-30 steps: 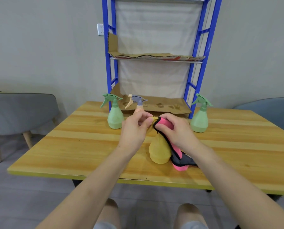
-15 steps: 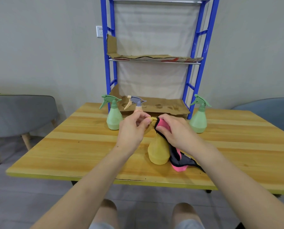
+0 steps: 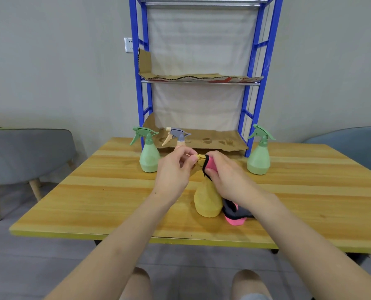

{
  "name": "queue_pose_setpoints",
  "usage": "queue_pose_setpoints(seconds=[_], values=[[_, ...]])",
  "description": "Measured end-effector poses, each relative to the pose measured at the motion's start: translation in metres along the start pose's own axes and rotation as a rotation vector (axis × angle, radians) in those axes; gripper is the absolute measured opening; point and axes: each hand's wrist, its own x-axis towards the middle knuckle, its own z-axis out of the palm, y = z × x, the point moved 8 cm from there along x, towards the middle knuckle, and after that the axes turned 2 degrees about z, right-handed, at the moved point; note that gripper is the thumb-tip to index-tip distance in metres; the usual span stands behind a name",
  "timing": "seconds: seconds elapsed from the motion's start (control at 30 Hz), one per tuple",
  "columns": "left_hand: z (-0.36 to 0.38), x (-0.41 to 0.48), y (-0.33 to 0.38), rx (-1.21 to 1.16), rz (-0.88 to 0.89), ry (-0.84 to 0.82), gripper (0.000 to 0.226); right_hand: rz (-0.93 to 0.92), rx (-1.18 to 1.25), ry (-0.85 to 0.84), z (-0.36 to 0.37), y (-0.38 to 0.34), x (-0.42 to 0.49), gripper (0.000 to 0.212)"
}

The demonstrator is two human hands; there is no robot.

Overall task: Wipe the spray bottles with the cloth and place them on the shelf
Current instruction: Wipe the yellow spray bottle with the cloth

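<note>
At the centre of the frame the nozzle of the yellow spray bottle point(image 3: 207, 202) is pinched between the thumb and curled fingers of the left hand point(image 3: 173, 172), and the pink, black-edged cloth point(image 3: 210, 164) is clamped in the closed fingers of the right hand point(image 3: 227, 176) and pressed against the bottle's neck just right of that pinch. The risk is judged to lie here. The bottle is held only at its top, so a hard sideways rub could tip or slide its base on the table point(image 3: 93, 191), and the trigger could be squeezed by mistake. The loose tail of the cloth is draped down behind the bottle to the tabletop, where it could be caught under the base when the bottle is lifted. Further back, a green spray bottle point(image 3: 149, 159) is seen at centre left and a second green bottle point(image 3: 258, 161) at centre right, both upright on the table. A peach bottle with a grey head point(image 3: 180, 139) is partly hidden behind the left hand. The blue shelf point(image 3: 250, 94), lined with cardboard point(image 3: 212, 140), is seen beyond them, with no bottle on it. A careless lift towards it could knock over the bottles in front.
</note>
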Motion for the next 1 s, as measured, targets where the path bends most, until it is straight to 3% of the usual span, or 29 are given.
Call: queue_pose_setpoints(seconds=[0.23, 0.57, 0.67, 0.77, 0.87, 1.0], values=[[-0.001, -0.004, -0.002, -0.058, -0.022, 0.019, 0.007, -0.062, 0.067, 0.166, -0.003, 0.004, -0.003, 0.021], [0.002, -0.008, 0.001, -0.104, 0.028, 0.063, 0.011, -0.069, 0.165, -0.167, 0.0, 0.03, -0.002, 0.045], [0.003, -0.006, 0.001, -0.086, 0.038, 0.071, 0.008, -0.051, 0.2, -0.152, -0.001, 0.033, -0.001, 0.039], [0.005, -0.01, 0.002, -0.109, 0.033, 0.091, 0.008, -0.03, 0.159, -0.008, 0.002, 0.026, 0.001, 0.024], [0.003, -0.012, 0.004, -0.112, 0.027, 0.102, 0.009, -0.006, 0.16, 0.099, 0.006, 0.02, 0.001, 0.022], [0.003, -0.01, 0.004, -0.07, 0.036, 0.053, 0.009, -0.049, 0.182, -0.015, 0.004, 0.024, -0.002, 0.024]])
